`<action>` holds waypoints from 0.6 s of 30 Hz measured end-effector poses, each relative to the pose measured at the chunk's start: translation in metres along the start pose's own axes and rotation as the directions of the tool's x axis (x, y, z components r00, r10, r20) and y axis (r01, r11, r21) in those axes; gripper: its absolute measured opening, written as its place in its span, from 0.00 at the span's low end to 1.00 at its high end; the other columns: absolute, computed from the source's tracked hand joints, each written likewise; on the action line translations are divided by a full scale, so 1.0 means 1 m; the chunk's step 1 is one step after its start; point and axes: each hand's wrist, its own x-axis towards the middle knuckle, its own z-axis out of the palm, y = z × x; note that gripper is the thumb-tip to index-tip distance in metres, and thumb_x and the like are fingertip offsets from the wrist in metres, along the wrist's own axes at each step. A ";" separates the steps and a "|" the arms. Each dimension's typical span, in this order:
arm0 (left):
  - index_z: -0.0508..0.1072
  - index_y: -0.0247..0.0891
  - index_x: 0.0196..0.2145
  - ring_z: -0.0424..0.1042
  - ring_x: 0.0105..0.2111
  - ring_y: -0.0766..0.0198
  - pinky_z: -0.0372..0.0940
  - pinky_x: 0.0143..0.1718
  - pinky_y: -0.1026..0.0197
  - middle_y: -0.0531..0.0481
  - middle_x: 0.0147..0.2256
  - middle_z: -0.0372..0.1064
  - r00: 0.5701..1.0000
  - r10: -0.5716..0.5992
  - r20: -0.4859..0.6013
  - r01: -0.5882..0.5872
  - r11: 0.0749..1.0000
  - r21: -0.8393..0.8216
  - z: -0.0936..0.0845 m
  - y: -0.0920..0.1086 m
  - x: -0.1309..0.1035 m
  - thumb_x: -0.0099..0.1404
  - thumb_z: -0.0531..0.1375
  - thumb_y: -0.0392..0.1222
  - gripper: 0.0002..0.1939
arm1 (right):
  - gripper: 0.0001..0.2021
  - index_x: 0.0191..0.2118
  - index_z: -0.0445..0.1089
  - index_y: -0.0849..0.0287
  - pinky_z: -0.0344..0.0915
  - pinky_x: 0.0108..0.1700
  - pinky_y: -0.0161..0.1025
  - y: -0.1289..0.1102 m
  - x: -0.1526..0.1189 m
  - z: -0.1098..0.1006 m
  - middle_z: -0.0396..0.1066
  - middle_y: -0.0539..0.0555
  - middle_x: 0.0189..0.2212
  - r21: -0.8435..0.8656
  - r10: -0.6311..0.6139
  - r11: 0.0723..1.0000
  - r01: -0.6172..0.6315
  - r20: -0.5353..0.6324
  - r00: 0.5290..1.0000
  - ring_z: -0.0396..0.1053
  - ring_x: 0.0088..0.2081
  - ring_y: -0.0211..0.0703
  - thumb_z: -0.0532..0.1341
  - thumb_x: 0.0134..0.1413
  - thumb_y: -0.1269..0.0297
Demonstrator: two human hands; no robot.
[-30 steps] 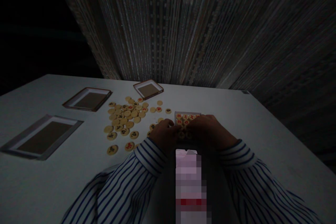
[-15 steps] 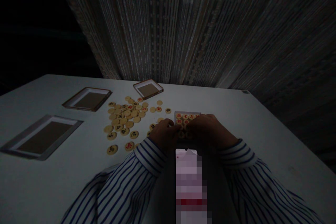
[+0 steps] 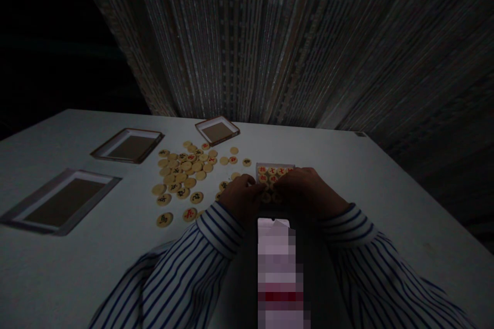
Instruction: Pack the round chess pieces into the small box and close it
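Head view: left hand (image 3: 240, 199) and right hand (image 3: 309, 189) over a box (image 3: 276, 165) of discs (image 3: 274, 178) on a table (image 3: 370, 185), grips too hidden to tell. The left cuff (image 3: 221, 227), brushing sideways, could scatter loose discs (image 3: 189, 183).

White tabletop (image 3: 386, 205) in dim light, backed by streaky grey-brown drapery (image 3: 250, 46), darkness at left.

Dim scene here, the white worktop (image 3: 347, 180) catching soft, greyish light, and the phone screen (image 3: 273, 247) glowing brightest, partly pixelated! Far left sinks to near black; the hands sit in deep shadow, their detail murky. Faint glints on the curtain (image 3: 239, 36), wide-angle stretch towards the edges, pictures slightly soft and grainy.
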 end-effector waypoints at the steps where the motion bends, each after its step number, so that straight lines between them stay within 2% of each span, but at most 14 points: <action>1: 0.73 0.43 0.42 0.67 0.34 0.60 0.63 0.35 0.58 0.45 0.35 0.67 1.000 0.001 0.009 -0.001 1.000 0.003 0.000 0.000 0.000 0.61 0.52 0.39 0.14 | 0.07 0.36 0.71 0.51 0.54 0.35 0.39 0.001 0.000 0.001 0.72 0.50 0.32 -0.007 -0.004 1.000 0.004 0.012 1.000 0.66 0.36 0.40 0.56 0.51 0.65; 7: 0.73 0.43 0.43 0.67 0.35 0.60 0.64 0.36 0.57 0.45 0.36 0.67 1.000 -0.005 0.002 0.004 1.000 0.006 0.001 -0.001 0.000 0.60 0.53 0.38 0.15 | 0.08 0.35 0.71 0.51 0.54 0.34 0.38 0.004 0.003 0.004 0.72 0.50 0.30 -0.051 -0.016 0.999 0.017 0.018 1.000 0.65 0.34 0.40 0.56 0.51 0.64; 11: 0.73 0.42 0.42 0.68 0.35 0.61 0.64 0.36 0.58 0.45 0.36 0.67 1.000 -0.003 -0.001 0.003 1.000 0.013 0.001 0.000 0.000 0.59 0.53 0.37 0.15 | 0.06 0.32 0.71 0.52 0.53 0.33 0.38 0.000 0.004 0.000 0.72 0.50 0.30 -0.090 0.000 0.996 0.004 0.041 0.999 0.66 0.33 0.40 0.57 0.50 0.65; 15: 0.73 0.41 0.42 0.68 0.34 0.61 0.65 0.36 0.59 0.46 0.35 0.68 1.000 0.018 -0.020 -0.019 1.000 -0.017 0.000 -0.001 0.000 0.59 0.53 0.35 0.15 | 0.06 0.33 0.71 0.53 0.55 0.36 0.39 -0.003 0.002 -0.004 0.73 0.51 0.32 -0.024 0.048 0.999 -0.049 -0.032 0.998 0.67 0.34 0.41 0.57 0.51 0.66; 18: 0.73 0.39 0.42 0.68 0.35 0.60 0.65 0.35 0.59 0.45 0.35 0.68 0.996 0.036 -0.081 -0.039 0.998 -0.038 0.000 -0.003 0.001 0.58 0.53 0.34 0.15 | 0.07 0.34 0.71 0.55 0.56 0.38 0.40 -0.002 0.000 -0.004 0.73 0.52 0.32 0.021 0.058 0.998 -0.056 -0.114 0.992 0.67 0.34 0.41 0.57 0.51 0.66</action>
